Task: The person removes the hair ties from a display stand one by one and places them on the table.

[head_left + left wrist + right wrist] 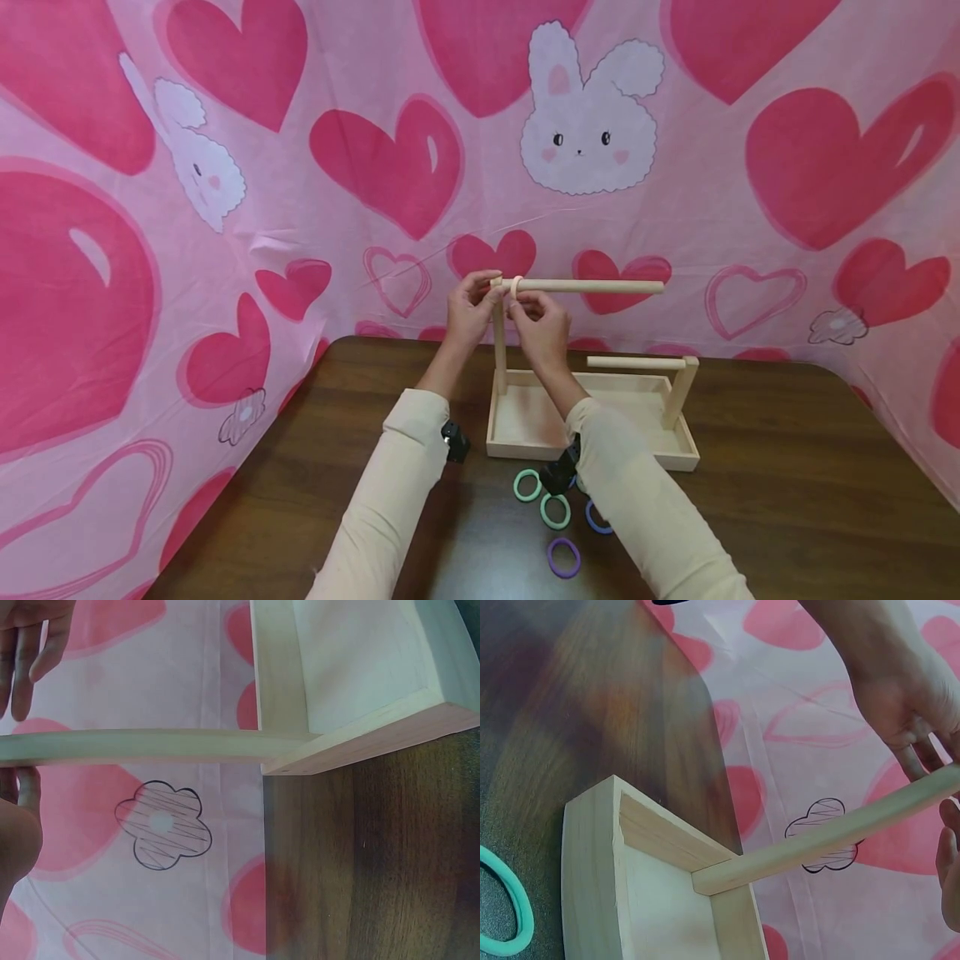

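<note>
A wooden stand has a shallow tray, a tall post on its left side and a long rod reaching right from the post's top. My left hand grips the top of that post, fingers behind and thumb in front. Close to the post, a pale peach ring encircles the rod, and my right hand pinches its lower edge. Both hands also show around the post in the right wrist view, the left hand above and the right hand partly cut off by the frame.
A shorter post at the tray's right carries a lower rod pointing left. In front of the tray lie a purple ring, green rings and a blue ring, partly covered by the right sleeve. Patterned cloth hangs behind the table.
</note>
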A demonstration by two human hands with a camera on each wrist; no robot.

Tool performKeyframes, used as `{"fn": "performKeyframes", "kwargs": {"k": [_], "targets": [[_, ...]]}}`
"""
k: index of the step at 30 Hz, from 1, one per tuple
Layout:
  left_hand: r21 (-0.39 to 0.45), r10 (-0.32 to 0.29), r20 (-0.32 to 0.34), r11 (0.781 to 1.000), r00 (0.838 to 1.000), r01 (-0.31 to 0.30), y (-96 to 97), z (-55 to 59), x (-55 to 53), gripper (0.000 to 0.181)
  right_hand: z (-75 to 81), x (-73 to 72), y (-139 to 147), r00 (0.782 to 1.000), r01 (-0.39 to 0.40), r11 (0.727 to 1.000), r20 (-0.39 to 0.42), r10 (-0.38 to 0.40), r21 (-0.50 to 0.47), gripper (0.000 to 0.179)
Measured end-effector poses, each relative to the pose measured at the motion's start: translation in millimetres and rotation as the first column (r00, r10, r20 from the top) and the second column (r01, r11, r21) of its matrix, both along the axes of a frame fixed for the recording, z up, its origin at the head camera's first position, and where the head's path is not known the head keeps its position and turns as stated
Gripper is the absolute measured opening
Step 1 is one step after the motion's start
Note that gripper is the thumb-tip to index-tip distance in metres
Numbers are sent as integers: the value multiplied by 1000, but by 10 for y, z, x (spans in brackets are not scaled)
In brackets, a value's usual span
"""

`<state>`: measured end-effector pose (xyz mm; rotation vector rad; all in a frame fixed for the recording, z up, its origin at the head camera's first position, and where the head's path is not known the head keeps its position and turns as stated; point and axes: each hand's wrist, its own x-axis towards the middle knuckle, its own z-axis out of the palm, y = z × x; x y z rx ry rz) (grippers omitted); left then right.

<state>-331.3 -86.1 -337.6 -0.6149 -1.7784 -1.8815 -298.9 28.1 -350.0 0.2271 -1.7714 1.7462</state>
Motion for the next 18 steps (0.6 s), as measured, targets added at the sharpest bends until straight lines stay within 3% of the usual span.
{"fn": "performKeyframes", "kwargs": {"k": [7, 14, 18], "targets": [[13, -6, -4, 1000, 1000, 6, 2, -7, -7, 25, 6, 31, 47, 999, -23, 1000, 33, 24, -11, 18], [39, -41, -6, 998, 999, 41, 1, -15, -16, 26, 215, 291, 98, 998, -54, 998, 16, 55, -19, 17], [41, -51, -10, 998, 999, 52, 0, -10, -9, 29, 176, 258, 144, 999, -44, 999, 1, 44, -18, 16]]}}
